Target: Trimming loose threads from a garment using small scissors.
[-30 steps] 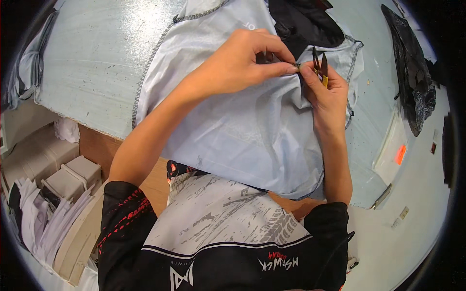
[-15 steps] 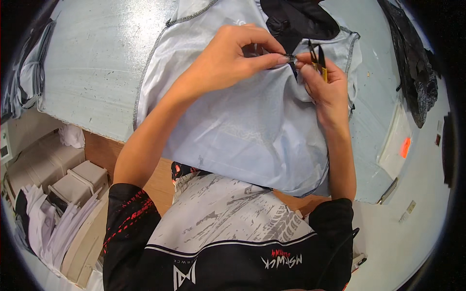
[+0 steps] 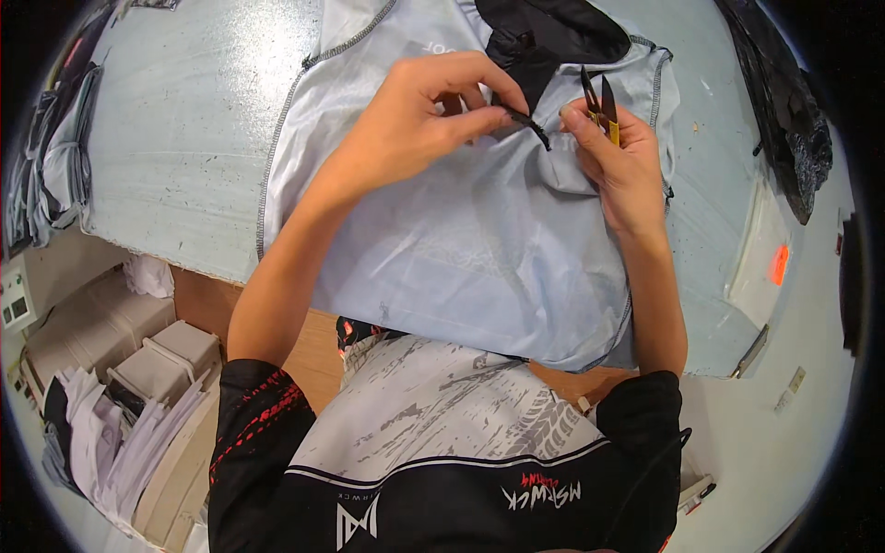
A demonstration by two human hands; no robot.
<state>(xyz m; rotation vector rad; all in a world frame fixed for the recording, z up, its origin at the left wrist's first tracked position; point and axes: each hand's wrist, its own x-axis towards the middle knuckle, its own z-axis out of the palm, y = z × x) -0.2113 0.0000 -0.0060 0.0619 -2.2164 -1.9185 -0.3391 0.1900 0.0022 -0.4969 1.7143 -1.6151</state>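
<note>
Pale tabletop (image 3: 175,175) is filling my remote view. I'm seeing the left hand (image 3: 419,115) pinching a black strip (image 3: 535,127); just beside it, the right hand (image 3: 625,157) is gripping snips (image 3: 609,101), pointing up. Around them the light shirt (image 3: 415,249) is lying spread. Keeping the strip taut, snips clear of the shirt, is likely working best.

Snips (image 3: 612,127) and stacked fabric (image 3: 66,170) show a garment workshop.

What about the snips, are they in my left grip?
No, the snips are in the right grip, blades pointing away from the body, while the left grip pinches a dark strip.
</note>
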